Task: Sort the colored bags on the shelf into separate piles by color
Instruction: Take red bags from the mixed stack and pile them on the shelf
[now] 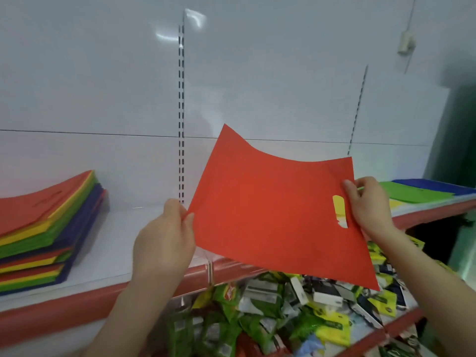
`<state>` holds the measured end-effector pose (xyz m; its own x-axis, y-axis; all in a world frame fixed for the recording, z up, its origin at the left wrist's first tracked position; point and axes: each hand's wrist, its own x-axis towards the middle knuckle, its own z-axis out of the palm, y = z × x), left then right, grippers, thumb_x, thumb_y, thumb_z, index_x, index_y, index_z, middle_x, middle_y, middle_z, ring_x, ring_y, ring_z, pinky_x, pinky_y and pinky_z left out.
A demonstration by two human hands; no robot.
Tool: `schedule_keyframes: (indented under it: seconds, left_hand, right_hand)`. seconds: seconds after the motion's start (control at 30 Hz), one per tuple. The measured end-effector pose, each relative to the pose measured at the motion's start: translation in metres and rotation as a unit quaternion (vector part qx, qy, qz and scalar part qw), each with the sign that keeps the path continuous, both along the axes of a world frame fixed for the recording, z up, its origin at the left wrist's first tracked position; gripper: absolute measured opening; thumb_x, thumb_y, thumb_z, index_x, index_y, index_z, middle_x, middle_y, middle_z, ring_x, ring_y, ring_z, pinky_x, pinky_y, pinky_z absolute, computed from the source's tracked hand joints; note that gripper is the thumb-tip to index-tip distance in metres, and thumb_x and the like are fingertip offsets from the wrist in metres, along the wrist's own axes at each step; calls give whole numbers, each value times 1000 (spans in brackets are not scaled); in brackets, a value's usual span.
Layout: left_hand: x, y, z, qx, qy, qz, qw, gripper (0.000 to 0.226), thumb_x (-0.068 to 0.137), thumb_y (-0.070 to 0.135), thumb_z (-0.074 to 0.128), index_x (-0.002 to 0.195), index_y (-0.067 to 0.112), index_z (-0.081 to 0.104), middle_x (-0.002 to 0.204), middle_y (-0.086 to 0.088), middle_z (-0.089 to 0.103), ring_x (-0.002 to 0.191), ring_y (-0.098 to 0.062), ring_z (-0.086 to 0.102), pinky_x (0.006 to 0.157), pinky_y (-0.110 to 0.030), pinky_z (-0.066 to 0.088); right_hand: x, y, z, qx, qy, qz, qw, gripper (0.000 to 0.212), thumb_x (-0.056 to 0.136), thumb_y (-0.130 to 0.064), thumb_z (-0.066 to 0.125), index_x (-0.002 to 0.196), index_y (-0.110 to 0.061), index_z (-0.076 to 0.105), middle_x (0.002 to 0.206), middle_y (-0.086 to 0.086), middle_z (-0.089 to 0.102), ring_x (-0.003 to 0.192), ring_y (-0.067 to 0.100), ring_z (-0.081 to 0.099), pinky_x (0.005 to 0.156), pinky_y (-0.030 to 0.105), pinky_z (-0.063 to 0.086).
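Head view: both hands are clamped on one red bag (270, 215), held in the air over the front edge of the shelf (116, 240), near the middle of the frame. The left hand (164, 238) pinches its edge at 9 o'clock. The right hand (368, 204) pinches the opposite edge at 3 o'clock, just beside the handle cut-out (340, 212). The hands are well apart and the bag sags between them.

The grip looks to me like the first weak point. Each side is only a thin pinch on limp, slick-looking material, so if one side lets go the bag would likely swing down. It could then fall among the loose packets (270, 305) on the lower shelf at 6 o'clock.

Placement is the second risk. At 3 o'clock lie a green pile (417, 194), a blue pile (435, 184) behind it, and a strip of yellow (395, 203) partly hidden by the bag. I can see no red pile there. A hasty drop could overlap another colour and blur the sorting.

The mixed stack (43, 228) at 9 o'clock is fanned and slopes toward its front. A careless pull on the next bag could drag neighbouring ones off with it.
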<state>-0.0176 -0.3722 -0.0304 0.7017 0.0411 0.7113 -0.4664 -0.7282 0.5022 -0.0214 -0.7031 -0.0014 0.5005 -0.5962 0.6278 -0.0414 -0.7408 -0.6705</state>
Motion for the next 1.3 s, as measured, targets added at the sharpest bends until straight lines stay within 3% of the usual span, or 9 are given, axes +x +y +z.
schedule_keyframes:
  seconds: [0.13,0.33,0.6,0.8,1.0,1.13,1.3]
  left_hand:
    - [15,-35,1,13,11,-2,1000,17,96,26,43,84,16,37,57,4,44,58,-21,42,58,-30,30]
    - [44,-63,3,14,5,-24,1000,17,94,27,46,83,14,46,66,-5,59,66,-30,56,62,-38,45]
    - [67,-67,5,89,43,66,993,22,93,34,42,85,18,55,79,-1,64,78,-27,57,66,-33,44]
    - [68,-72,-1,179,103,148,967,28,93,39,37,83,21,56,79,1,61,79,-21,56,65,-29,42]
    - [67,-87,-11,248,183,221,925,26,95,41,35,96,24,54,100,2,62,96,-21,58,70,-27,39]
    - [66,-98,-14,265,210,260,904,22,96,43,34,91,27,48,107,4,60,101,-20,57,77,-26,42]
    - [64,-107,-15,282,222,297,885,26,95,41,38,108,27,55,112,2,58,105,-20,56,82,-26,43]
  right_hand:
    - [8,-37,-8,7,3,-1,1000,34,96,-30,48,107,1,53,99,22,61,88,31,54,69,31,32]
    - [41,-76,-4,12,-12,-14,1000,36,96,-31,49,108,3,53,102,24,61,97,38,55,72,35,34]
    - [101,-87,0,3,0,13,1000,36,96,-34,48,109,-1,53,104,22,62,100,38,55,81,41,40]
    - [140,-87,4,-37,40,59,997,35,96,-37,46,111,-6,53,105,18,63,101,36,55,77,37,38]
    - [183,-88,3,-87,100,114,985,34,98,-39,42,109,-9,53,105,18,63,101,38,55,76,38,38]
    - [206,-87,-3,-131,152,145,969,34,99,-38,39,110,-8,52,107,19,62,102,37,55,74,37,37]
    - [225,-86,-26,-207,218,165,940,33,100,-34,37,109,-5,51,110,21,61,103,37,56,74,37,38]
